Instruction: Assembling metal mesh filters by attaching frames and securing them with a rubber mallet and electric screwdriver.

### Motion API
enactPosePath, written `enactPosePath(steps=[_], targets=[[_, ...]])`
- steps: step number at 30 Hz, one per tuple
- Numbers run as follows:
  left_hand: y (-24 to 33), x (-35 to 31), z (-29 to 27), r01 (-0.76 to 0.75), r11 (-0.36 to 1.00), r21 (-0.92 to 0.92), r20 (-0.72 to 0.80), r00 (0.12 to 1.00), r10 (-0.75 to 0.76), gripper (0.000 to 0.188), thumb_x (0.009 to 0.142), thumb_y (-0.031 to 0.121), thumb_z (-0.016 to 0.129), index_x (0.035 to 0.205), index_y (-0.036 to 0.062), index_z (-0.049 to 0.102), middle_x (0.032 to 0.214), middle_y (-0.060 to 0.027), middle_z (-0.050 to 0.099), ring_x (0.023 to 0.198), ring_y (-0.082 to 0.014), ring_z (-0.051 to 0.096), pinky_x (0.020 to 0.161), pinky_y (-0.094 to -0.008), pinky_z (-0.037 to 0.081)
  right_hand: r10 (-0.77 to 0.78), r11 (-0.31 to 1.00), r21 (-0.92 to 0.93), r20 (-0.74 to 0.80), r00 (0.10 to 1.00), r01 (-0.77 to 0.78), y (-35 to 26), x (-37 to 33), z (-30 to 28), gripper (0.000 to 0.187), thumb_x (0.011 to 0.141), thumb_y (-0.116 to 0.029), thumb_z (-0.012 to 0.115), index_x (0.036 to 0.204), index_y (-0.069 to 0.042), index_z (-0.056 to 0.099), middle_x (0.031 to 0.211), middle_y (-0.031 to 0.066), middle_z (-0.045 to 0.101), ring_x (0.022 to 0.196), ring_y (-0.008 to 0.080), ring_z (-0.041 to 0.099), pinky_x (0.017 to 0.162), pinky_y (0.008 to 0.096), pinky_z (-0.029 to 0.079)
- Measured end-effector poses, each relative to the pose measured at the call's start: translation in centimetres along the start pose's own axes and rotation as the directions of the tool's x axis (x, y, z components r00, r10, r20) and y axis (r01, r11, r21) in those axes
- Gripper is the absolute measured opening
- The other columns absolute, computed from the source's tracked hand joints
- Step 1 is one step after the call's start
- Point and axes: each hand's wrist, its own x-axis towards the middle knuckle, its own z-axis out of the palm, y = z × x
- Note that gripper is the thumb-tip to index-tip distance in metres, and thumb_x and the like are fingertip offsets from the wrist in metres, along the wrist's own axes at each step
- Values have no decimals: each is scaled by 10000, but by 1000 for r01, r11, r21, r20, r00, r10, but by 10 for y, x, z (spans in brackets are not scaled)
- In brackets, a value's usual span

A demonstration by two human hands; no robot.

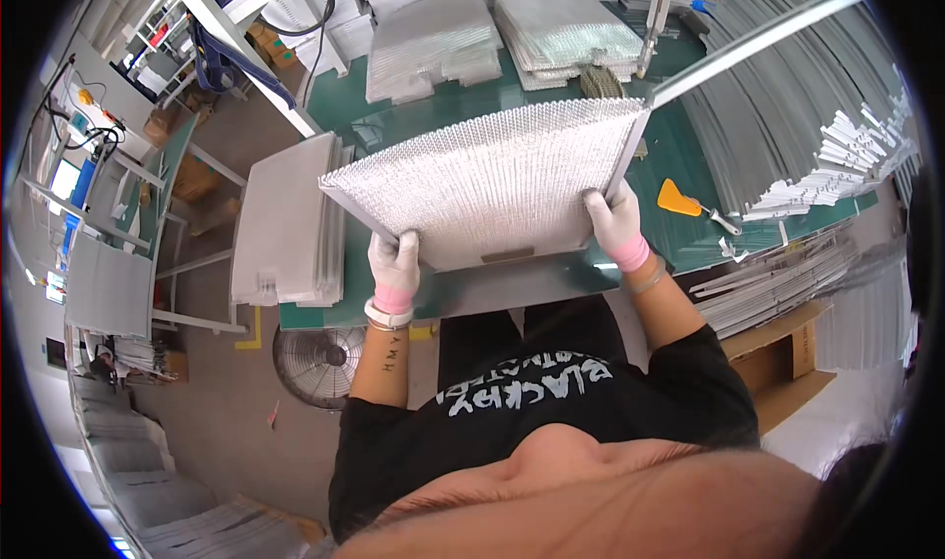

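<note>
Both my gloved hands hold up a silvery mesh panel (492, 185), tilted over the near edge of the green worktable (551, 283). My left hand (396, 264) is closed on its lower left corner, thumb on the near face, by a plain side strip. My right hand (616, 226) grips the right side strip in the same way. Mesh fills the panel between the strips; its far face is hidden. To the right of my right hand lies an orange tool with a flat blade (678, 199) and a pale handle.
Flat pale panels (285, 219) are stacked at the table's left edge. Two mesh stacks (433, 47) (566, 32) lie at the back. Long strips (787, 116) pile up on the right. A round floor fan (317, 364) stands below left, an open cardboard box (778, 372) below right.
</note>
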Motion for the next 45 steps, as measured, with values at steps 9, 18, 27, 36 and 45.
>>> enactPosePath(steps=[9, 18, 27, 36, 45], targets=[[60, 66, -54, 46, 967, -251, 169, 986, -3, 295, 871, 108, 664, 1133, 10, 570, 1048, -45, 614, 918, -149, 572, 849, -301, 466, -76, 955, 294, 128, 989, 35, -95, 75, -22, 323, 979, -167, 523, 1227, 38, 551, 1076, 71, 655, 949, 127, 597, 876, 268, 457], [106, 38, 4, -342, 851, -398, 154, 890, 429, 128, 878, 120, 669, 836, 11, 616, 747, -92, 607, 665, -216, 574, 623, -343, 465, -330, 910, 272, 11, 944, 314, -96, 48, -19, 332, 997, -335, 567, 914, -14, 544, 797, 128, 631, 675, 205, 603, 609, 325, 509], [26, -23, -17, -269, 947, 178, 779, 627, 32, 264, 848, 166, 570, 1066, 49, 662, 1115, -146, 668, 1029, -337, 628, 933, -417, 476, -608, 764, 388, 163, 777, 516, -96, -44, -56, 326, 979, -390, 569, 923, -69, 582, 820, 94, 679, 694, 240, 671, 583, 355, 527], [-24, -13, -16, -488, 822, 292, 851, 526, 9, 291, 763, 114, 602, 1051, 103, 646, 888, -117, 629, 893, -343, 596, 819, -430, 467, -562, 813, 302, 187, 806, 497, -107, -68, -64, 420, 912, -478, 586, 968, -70, 502, 895, 147, 667, 735, 293, 652, 634, 423, 511], [-44, -28, -19, -519, 760, 390, 833, 551, -51, 207, 747, 111, 610, 946, 124, 666, 767, -90, 572, 785, -304, 577, 755, -416, 468, -602, 767, 369, 131, 788, 524, -104, -62, -62, 396, 937, -456, 575, 992, -68, 517, 874, 160, 667, 696, 301, 635, 612, 421, 498]])
